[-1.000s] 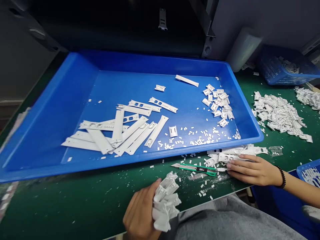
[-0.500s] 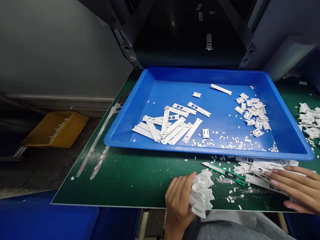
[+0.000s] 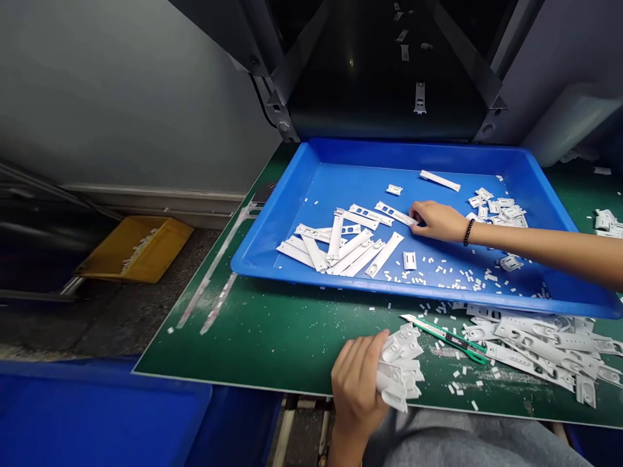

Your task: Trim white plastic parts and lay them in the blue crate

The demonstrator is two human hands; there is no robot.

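My left hand [image 3: 357, 383] is closed around a bundle of white plastic strips [image 3: 400, 366] near the table's front edge; their notched ends point right. Inside the blue tray [image 3: 389, 292], my right hand [image 3: 435, 220] has its thumb and fingers pinched on the right end of a long white plastic strip [image 3: 393, 213], which lies on the tray floor. More long white strips [image 3: 357, 253] lie crisscrossed left of that hand. Short white plastic pieces [image 3: 506, 211] are heaped on the tray's right side, partly hidden by my right forearm.
A green utility knife [image 3: 448, 337] with its blade out lies on the green table [image 3: 272, 337], beside a pile of white strips [image 3: 545, 350]. Small white scraps are scattered around. Behind the tray slopes a dark conveyor belt [image 3: 370, 97]. A yellow bin [image 3: 136, 250] stands at left.
My right hand has left the strip pile at the right front and reached into the tray, onto a long strip. My left hand still grips its bundle. The view has shifted slightly.
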